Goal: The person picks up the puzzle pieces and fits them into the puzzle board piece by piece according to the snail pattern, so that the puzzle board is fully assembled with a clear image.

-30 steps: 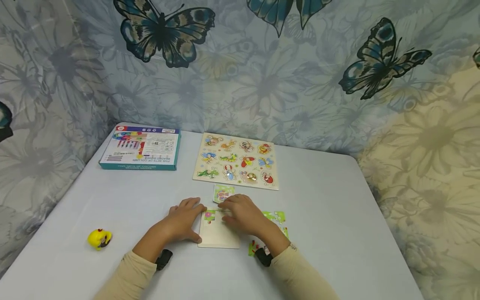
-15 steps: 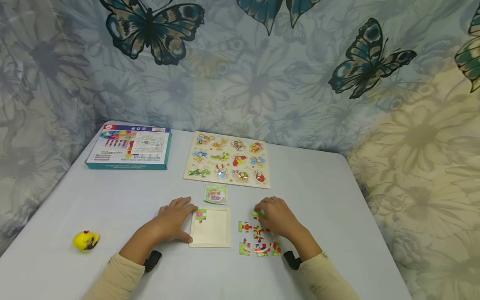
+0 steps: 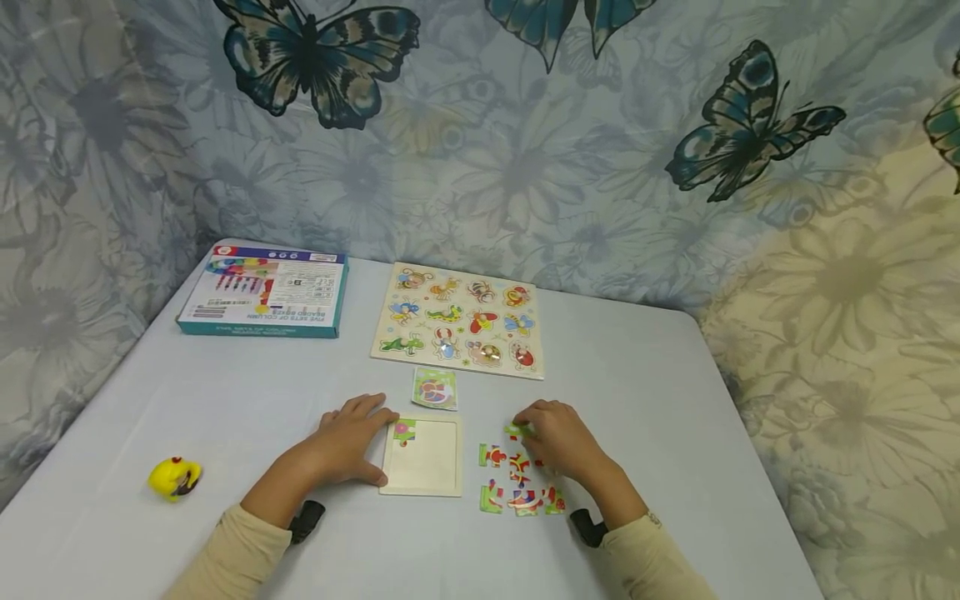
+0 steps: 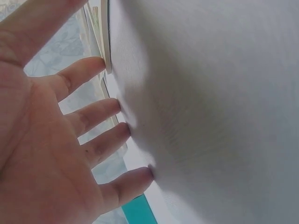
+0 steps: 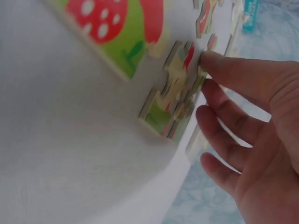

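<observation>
My left hand lies at the left side of a shallow square wooden puzzle tray, fingers spread. In the left wrist view, a fingertip of the left hand touches the tray's edge. One green puzzle piece with a pink flower sits in the tray's far left corner. To the right, my right hand pinches a green puzzle piece at the far end of the loose pieces. The right wrist view shows thumb and forefinger meeting at that piece, low over the table. Several loose puzzle pieces lie below it, some partly hidden by the hand.
A small picture card lies just beyond the tray. Behind it is a wooden insect peg board. A flat teal-edged box lies at the back left, and a yellow toy at the left. A patterned wall stands behind the table.
My right hand has moved right from over the tray to the loose pieces and taken hold of a green one. The left hand keeps its place at the tray. The head view has shifted slightly.
</observation>
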`<state>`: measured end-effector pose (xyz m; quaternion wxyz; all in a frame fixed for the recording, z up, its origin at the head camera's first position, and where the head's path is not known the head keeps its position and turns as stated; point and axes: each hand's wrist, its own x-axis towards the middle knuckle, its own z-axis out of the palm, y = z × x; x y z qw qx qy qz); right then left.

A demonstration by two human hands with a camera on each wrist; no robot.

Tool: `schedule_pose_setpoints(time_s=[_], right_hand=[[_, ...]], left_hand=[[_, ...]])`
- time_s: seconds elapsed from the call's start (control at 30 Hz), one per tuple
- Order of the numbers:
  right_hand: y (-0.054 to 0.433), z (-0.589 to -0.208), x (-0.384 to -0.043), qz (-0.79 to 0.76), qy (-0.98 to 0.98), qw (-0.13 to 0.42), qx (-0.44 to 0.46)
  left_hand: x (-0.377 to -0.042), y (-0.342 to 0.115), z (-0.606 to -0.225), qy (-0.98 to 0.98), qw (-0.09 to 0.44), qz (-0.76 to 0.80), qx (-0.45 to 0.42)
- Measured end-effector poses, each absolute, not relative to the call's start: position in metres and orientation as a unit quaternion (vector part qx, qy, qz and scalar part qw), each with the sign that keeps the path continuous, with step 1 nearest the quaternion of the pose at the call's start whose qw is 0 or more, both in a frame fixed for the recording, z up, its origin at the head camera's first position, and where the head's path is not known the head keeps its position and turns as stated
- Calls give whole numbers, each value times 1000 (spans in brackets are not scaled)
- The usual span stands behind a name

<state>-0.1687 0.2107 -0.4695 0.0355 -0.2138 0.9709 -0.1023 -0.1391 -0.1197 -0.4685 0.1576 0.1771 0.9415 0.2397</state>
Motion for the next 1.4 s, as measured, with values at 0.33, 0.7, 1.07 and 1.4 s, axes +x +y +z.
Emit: schedule_pose_setpoints(time_s=[0.33,0.7,1.07,1.4], right_hand=[[186,-465,-167,-111,953,-4,-283],[121,-463,-171,-83,921,-18,-381],[104,-474,-174,-29,923,-21,-384],[95,-475,-175,-24,922,-32,-386]], left_hand=[[-142,-115,-468,938,173,244,175],[-144,-111,-472,939,175,238,174],[-144,-112,-475,941,173,236,172],[-144,-119,-475,943,169,231,171]])
